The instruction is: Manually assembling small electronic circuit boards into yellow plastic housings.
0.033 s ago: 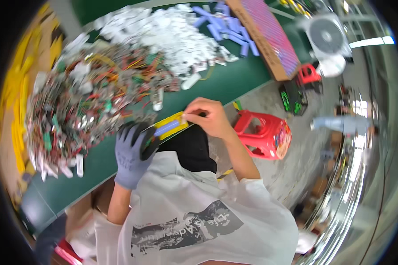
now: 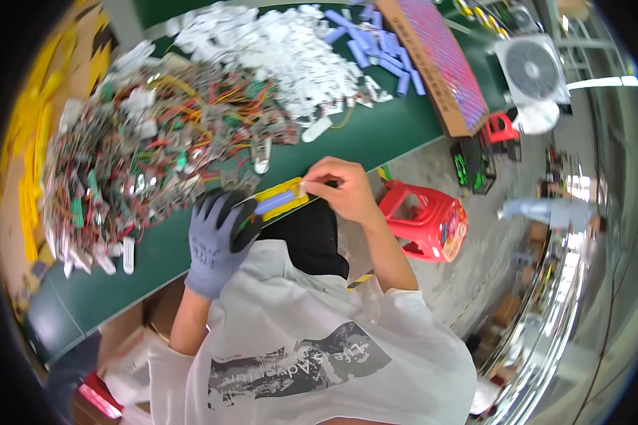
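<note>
My left hand [image 2: 220, 244] wears a grey glove with black fingertips and is closed around the left end of a slim lavender cylinder [image 2: 273, 204]. The cylinder lies along a yellow holder [image 2: 271, 192] at the green table's near edge. A bit of green and orange wire shows by the gloved thumb. My bare right hand [image 2: 342, 188] pinches at the right end of the holder, thumb against forefinger; a tiny pale bit shows there, too small to name. Just left of the hands spreads a tangled heap of wired circuit boards [image 2: 163, 149].
White pieces [image 2: 262, 53] cover the far side of the green table [image 2: 71, 304], beside loose lavender cylinders [image 2: 379, 49]. A cardboard box [image 2: 432, 78] of pink-and-purple rows stands far right. A red stool [image 2: 422, 219] is on the floor, right. Yellow strips [image 2: 32, 177] lie left; a person [image 2: 553, 212] is farther right.
The whole view has shifted slightly, and the picture is sharper. Both hands keep the same hold on the lavender cylinder and the yellow holder's end.
</note>
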{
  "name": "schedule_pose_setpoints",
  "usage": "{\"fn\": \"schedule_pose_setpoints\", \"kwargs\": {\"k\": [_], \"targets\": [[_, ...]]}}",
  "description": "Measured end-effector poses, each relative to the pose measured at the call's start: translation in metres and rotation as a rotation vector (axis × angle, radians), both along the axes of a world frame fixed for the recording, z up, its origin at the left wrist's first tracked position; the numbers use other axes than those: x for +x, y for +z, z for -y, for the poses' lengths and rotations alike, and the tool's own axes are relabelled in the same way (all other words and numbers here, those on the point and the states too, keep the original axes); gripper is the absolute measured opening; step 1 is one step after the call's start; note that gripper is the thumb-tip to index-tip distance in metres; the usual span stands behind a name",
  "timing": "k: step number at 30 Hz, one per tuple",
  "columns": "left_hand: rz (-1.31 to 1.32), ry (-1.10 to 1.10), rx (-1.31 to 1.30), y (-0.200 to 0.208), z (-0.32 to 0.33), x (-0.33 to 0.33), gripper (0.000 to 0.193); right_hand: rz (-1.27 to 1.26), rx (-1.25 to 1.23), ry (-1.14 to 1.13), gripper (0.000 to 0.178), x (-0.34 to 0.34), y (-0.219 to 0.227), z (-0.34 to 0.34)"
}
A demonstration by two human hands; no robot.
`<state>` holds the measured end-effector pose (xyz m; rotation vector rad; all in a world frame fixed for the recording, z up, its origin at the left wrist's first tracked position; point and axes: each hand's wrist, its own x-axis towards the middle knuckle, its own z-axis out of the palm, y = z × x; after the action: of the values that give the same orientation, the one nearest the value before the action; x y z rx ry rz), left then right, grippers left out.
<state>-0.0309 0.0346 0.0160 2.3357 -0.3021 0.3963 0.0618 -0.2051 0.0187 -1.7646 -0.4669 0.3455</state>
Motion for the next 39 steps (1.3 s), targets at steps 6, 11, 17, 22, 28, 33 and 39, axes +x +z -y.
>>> {"fn": "schedule_pose_setpoints", "kwargs": {"k": [6,11,17,22,28,33,39], "targets": [[0.014,0.027,-0.002,-0.008,-0.009,-0.007,0.034,-0.111,-0.098,0.128,0.005,0.01,0.01,-0.013],[0.012,0.015,-0.004,-0.011,-0.009,-0.01,0.034,-0.086,-0.27,0.011,0.02,-0.003,0.026,-0.028],[0.029,0.002,0.014,-0.011,-0.007,-0.006,0.035,-0.152,-0.35,0.18,0.023,0.01,0.028,-0.022],[0.041,-0.006,0.008,-0.007,-0.009,-0.006,0.038,0.011,-0.367,0.371,0.036,0.013,0.033,-0.022],[0.008,-0.118,-0.052,-0.001,-0.012,-0.01,0.045,0.439,-0.527,0.573,0.05,-0.001,0.034,-0.011],[-0.028,0.008,-0.281,-0.004,-0.017,-0.021,0.055,0.328,-0.532,0.4,0.045,0.023,0.095,0.042],[-0.079,-0.097,0.081,-0.003,-0.006,-0.001,0.05,0.503,-0.462,-0.206,0.05,0.131,0.117,0.055]]}}
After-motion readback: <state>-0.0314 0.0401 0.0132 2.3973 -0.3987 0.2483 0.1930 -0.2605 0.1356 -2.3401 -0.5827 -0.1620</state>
